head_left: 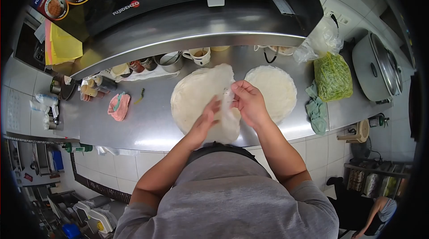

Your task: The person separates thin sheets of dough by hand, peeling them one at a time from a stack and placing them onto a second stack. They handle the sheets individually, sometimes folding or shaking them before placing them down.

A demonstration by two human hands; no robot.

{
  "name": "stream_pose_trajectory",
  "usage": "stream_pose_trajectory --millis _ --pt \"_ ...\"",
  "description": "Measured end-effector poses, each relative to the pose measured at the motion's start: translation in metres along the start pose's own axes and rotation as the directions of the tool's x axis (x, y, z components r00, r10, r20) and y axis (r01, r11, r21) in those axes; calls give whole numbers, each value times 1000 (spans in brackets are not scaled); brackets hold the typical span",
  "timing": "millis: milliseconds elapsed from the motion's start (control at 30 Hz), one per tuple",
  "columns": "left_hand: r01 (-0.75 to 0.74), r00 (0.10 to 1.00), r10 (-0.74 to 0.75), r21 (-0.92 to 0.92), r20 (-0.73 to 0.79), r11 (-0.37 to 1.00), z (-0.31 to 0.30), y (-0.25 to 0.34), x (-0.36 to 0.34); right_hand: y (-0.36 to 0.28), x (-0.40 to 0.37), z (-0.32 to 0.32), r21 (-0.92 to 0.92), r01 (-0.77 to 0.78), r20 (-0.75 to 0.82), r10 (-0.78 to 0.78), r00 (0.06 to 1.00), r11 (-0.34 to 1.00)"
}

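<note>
Two stacks of thin, round, pale sheets lie on the steel counter, a left stack [190, 98] and a right stack [277, 93]. My right hand [251, 104] pinches the raised edge of a translucent sheet [230, 125] that is partly lifted off the left stack. The sheet hangs between my hands. My left hand [205, 122] is over the left stack, fingers spread and slightly blurred, close to the sheet; whether its fingertips touch the sheet is hard to tell.
A steel shelf [196, 40] with a microwave overhangs the counter's back. Behind the stacks stands a mug [199, 56]. Left lies a pink cloth [119, 106]; right are a green cloth [317, 114], a bag of green vegetables [333, 77] and a cooker [373, 67]. Another person [386, 210] is at lower right.
</note>
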State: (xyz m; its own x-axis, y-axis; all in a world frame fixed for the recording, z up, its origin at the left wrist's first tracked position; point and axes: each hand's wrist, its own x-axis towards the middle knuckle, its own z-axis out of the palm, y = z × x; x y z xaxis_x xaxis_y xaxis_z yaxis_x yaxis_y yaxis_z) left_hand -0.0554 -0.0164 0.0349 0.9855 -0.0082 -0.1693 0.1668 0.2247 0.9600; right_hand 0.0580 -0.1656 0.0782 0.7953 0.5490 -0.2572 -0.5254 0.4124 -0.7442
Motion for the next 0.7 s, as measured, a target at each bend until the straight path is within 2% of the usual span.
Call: stream_pose_trajectory --millis 33,67,100,133,167,233,267,333,367,433,467,533,567,633,700 --pt "-2 1000 2 2 -5 1000 8 14 4 -7 -5 18 1 -1 5 1 1000 1000" --pt "122 991 -102 -272 89 954 15 26 9 -12 -9 33 -70 66 44 -63 997 995" --pt "258 963 -173 -511 209 820 18 36 11 -13 -10 42 -137 137 85 -126 988 981" --pt "311 946 -165 -628 280 714 20 43 13 -12 -4 47 -195 172 107 -153 982 966" --pt "312 945 -165 -627 283 714 18 42 16 -12 3 48 -195 174 105 -156 982 965" --pt "282 953 -88 -744 289 606 9 30 22 -6 24 42 -264 71 120 -40 992 962" --pt "279 954 -86 -745 287 606 4 24 23 0 34 36 -265 70 122 -39 992 962" --pt "206 975 -203 -717 92 666 -7 9 22 20 55 19 -306 30 116 6 993 952" --pt "200 976 -203 -720 84 665 -19 -8 21 34 58 8 -307 25 122 13 992 951" --pt "178 974 -222 -727 36 663 -42 -34 14 57 57 -14 -632 162 99 -128 987 758" --pt "172 974 -224 -731 27 660 -51 -40 6 67 53 -24 -633 158 104 -118 988 758" --pt "269 907 -402 -560 -127 784 -58 -44 -8 81 39 -35 -751 117 143 -12 990 650" --pt "270 904 -406 -565 -129 780 -59 -46 -14 88 33 -37 -752 111 143 -4 990 650" --pt "281 874 -409 -416 -261 865 -58 -48 -23 97 22 -36 -798 86 153 62 986 597" --pt "275 852 -419 -414 -314 868 -56 -55 -27 103 17 -32 -806 103 170 61 984 583"
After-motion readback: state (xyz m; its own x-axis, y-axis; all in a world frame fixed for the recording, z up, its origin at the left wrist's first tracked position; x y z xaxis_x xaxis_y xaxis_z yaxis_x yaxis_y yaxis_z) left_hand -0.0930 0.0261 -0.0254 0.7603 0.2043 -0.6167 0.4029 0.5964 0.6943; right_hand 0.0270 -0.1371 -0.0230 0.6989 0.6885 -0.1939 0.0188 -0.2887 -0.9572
